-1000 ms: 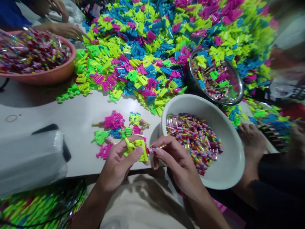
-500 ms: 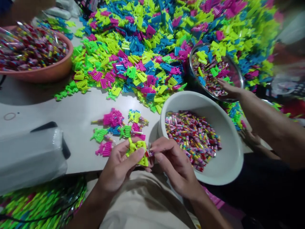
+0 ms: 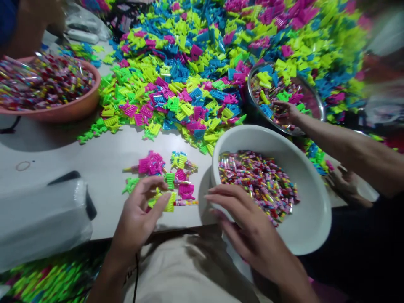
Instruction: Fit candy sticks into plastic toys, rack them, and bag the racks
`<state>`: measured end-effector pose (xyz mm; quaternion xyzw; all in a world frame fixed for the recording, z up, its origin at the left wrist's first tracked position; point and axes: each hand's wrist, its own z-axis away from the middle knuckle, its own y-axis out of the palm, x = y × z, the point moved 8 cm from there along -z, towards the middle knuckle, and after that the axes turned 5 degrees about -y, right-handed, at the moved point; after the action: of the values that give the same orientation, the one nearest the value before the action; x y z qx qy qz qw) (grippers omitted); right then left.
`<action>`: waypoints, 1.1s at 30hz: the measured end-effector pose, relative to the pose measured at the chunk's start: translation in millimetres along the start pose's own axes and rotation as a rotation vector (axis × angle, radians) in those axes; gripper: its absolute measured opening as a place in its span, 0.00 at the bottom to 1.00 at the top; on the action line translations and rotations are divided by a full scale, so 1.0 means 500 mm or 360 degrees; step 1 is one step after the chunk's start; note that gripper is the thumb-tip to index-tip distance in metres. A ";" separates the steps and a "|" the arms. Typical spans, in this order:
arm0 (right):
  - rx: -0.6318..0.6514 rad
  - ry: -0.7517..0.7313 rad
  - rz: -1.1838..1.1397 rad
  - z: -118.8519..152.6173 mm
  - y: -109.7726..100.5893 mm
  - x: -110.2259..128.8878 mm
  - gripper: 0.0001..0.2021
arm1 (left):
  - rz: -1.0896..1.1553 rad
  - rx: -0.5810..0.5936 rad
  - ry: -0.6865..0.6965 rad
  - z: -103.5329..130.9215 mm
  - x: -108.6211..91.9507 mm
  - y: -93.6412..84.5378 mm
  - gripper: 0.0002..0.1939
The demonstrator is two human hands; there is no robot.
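My left hand (image 3: pixel 140 210) has thumb and fingers around a yellow ribbed plastic toy piece (image 3: pixel 171 202), low over the table's front edge. From its right side sticks a small, multicoloured printed tube (image 3: pixel 187 203). My right hand (image 3: pixel 243 223) is open with fingers apart and nothing in them, by the left rim of a white basin (image 3: pixel 311 225). Inside that basin lies a heap of similar printed tubes (image 3: pixel 255 181). Just beyond my left hand is a small group of pink, green and yellow toy pieces (image 3: pixel 151 163), some with tubes in them.
A big pile of bright plastic pieces (image 3: pixel 189 84) covers the table's far side. At left stand an orange basin (image 3: pixel 91 99) of tubes and a plastic-wrapped grey package (image 3: pixel 44 223). A co-worker's hand (image 3: pixel 288 113) reaches into a metal bowl (image 3: pixel 320 109) at right.
My right hand has let go of the tube and moved right, opening. My left hand has moved left and down with the yellow piece, the tube now sticking out of it.
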<state>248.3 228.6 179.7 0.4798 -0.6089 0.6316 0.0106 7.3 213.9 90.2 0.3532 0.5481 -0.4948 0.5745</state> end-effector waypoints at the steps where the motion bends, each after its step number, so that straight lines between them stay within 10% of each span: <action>1: -0.0082 0.0038 0.0103 0.009 -0.027 -0.024 0.16 | -0.0176 -0.0152 0.0143 -0.014 -0.014 -0.022 0.18; 4: -0.0075 0.0156 0.0392 0.041 -0.069 -0.114 0.11 | -0.0589 -0.0342 0.0409 -0.075 -0.045 -0.037 0.14; 8: 0.0399 0.0131 0.0581 0.075 -0.020 -0.202 0.13 | -0.1217 -0.0059 0.0418 -0.228 -0.049 0.028 0.12; 15: 0.0531 0.0287 0.0620 0.064 0.005 -0.208 0.09 | -0.1492 -0.0145 0.0218 -0.461 -0.041 0.030 0.19; 33: 0.0530 0.0437 0.0458 0.063 0.008 -0.235 0.10 | -0.1289 -0.0112 0.0154 -0.505 -0.017 -0.008 0.21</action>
<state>327.9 270.2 97.5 0.2931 -0.5514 0.7773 -0.0759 -66.4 453.6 61.2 0.1118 0.6858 -0.6447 0.3186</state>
